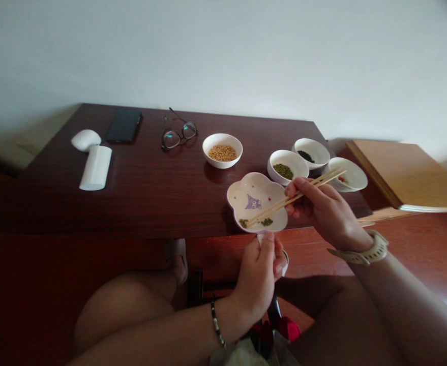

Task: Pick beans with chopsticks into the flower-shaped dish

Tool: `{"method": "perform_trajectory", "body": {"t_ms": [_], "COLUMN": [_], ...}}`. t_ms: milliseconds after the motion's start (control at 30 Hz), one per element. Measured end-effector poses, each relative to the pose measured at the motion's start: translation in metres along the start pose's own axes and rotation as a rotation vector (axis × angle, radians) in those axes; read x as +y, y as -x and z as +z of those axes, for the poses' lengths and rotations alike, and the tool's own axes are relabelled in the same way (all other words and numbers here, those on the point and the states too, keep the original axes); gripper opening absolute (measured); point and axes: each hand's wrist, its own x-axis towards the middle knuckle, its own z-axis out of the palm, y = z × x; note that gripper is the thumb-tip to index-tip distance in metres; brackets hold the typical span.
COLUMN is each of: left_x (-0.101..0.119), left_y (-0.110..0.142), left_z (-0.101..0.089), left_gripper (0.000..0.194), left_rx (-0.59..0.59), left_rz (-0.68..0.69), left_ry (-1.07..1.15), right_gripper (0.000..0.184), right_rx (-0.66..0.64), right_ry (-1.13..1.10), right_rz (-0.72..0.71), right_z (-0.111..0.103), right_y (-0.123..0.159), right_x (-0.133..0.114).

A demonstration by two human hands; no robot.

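My right hand (318, 206) is closed around a pair of wooden chopsticks (278, 204). Their tips touch down inside a white, flower-shaped dish (242, 195) with a purple rim and a cartoon figure, between two small heaps of green beans (266, 222). At the dish's near edge, my left hand (259, 269) grips what looks like its short white handle, mostly hidden by the fingers. Just behind the dish, a white bowl (299, 161) holds more green beans (283, 171).
Dark beans lie in a white bowl (318, 150); a shallower bowl (355, 178) beside it holds small reddish bits. Yellow beans fill part of another bowl (222, 163). Glasses (180, 136), a black flat case (124, 126) and a white cylindrical object (95, 168) are on the dark table (162, 203).
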Motion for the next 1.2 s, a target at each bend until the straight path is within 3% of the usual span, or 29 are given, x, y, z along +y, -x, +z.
{"method": "perform_trajectory", "body": {"t_ms": [533,967,1200], "left_x": [0.0,0.003,0.005], "left_y": [-0.003,-0.008,-0.008], "left_z": [0.0,0.0,-0.002], "left_gripper": [0.061,0.063,0.061], "left_rx": [0.0,0.004,0.011], "left_rz": [-0.003,-0.008,-0.015], "left_ry": [0.025,0.048,0.057], "right_gripper": [0.038,0.035,0.037], "right_rx": [0.031,0.094,0.037], "right_ry": [-0.007,-0.044,-0.037], "right_rz": [-0.012,-0.108,-0.096], "right_z": [0.006,-0.007,-0.003], "right_y": [0.001,-0.011,-0.014], "right_x": [-0.001,0.0,0.008]}}
